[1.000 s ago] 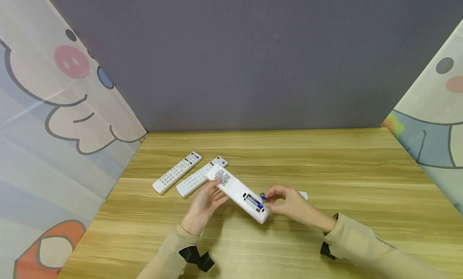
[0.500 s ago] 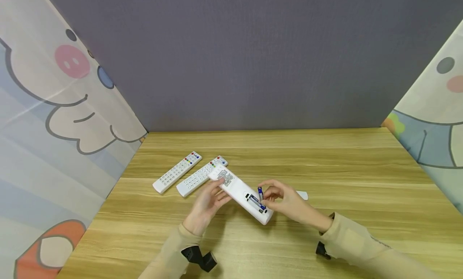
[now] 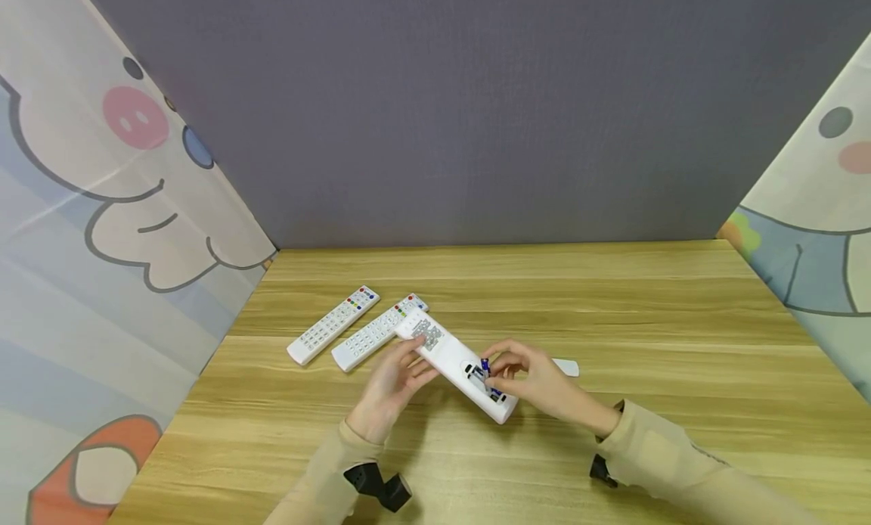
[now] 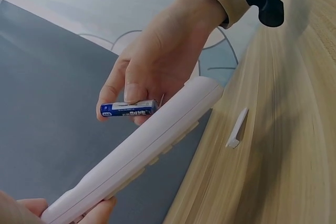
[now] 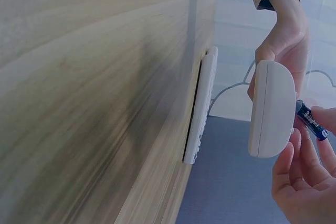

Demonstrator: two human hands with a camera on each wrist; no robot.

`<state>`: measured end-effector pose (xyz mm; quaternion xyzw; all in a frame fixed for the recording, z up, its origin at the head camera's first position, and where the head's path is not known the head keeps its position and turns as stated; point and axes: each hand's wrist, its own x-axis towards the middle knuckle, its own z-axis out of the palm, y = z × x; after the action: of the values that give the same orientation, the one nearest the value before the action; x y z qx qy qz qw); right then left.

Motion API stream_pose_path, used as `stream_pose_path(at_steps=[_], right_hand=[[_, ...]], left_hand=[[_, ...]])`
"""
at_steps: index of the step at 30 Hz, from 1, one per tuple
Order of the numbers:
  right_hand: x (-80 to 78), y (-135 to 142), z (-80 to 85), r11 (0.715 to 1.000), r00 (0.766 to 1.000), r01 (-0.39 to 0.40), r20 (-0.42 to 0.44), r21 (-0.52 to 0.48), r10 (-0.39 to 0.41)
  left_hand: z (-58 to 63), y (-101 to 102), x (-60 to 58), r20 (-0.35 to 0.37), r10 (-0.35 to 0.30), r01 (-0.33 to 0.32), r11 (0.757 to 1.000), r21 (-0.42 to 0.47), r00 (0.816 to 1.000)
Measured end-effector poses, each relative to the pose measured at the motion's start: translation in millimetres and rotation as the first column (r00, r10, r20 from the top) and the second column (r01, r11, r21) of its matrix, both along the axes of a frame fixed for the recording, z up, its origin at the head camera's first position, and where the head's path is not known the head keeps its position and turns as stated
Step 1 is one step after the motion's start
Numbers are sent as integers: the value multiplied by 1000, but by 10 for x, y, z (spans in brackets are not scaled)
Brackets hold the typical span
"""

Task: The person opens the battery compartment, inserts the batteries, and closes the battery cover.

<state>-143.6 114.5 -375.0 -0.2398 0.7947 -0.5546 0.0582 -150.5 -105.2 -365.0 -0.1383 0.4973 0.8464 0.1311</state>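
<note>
My left hand (image 3: pixel 389 395) grips the upper end of a white remote control (image 3: pixel 445 356), held back side up and tilted above the table. Its battery compartment is uncovered near the lower end, and a blue battery (image 3: pixel 496 394) lies in it, partly covered by my right fingers. My right hand (image 3: pixel 537 380) pinches a second blue-and-silver battery (image 4: pixel 128 109) between thumb and fingers. That battery stands at a steep angle, its lower end right at the compartment. From the right wrist view, the remote's rounded end (image 5: pixel 273 109) hides the compartment.
Two white remotes lie face up at the left, one farther out (image 3: pixel 333 324) and one closer (image 3: pixel 370 340), partly overlapped by the held remote. A small white battery cover (image 3: pixel 568 368) lies on the wooden table (image 3: pixel 646 305) behind my right hand. A grey panel (image 3: pixel 490 116) rises at the back.
My right hand has shifted slightly left with its battery, bringing it over the compartment. The held remote has drifted a little to the right in my left hand.
</note>
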Motion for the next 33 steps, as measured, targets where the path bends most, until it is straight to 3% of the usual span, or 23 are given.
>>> stream_pose_path(at_steps=[24,33], right_hand=[[26,-13,0,998,996,32,-86,51,-28],[44,-25,-39,1000,975,19,-223,16,-15]], left_hand=[[-5,23,-5,-2,-2,2,1000,11,1000],[2,26,-10,3,-5,5,1000,23,1000]])
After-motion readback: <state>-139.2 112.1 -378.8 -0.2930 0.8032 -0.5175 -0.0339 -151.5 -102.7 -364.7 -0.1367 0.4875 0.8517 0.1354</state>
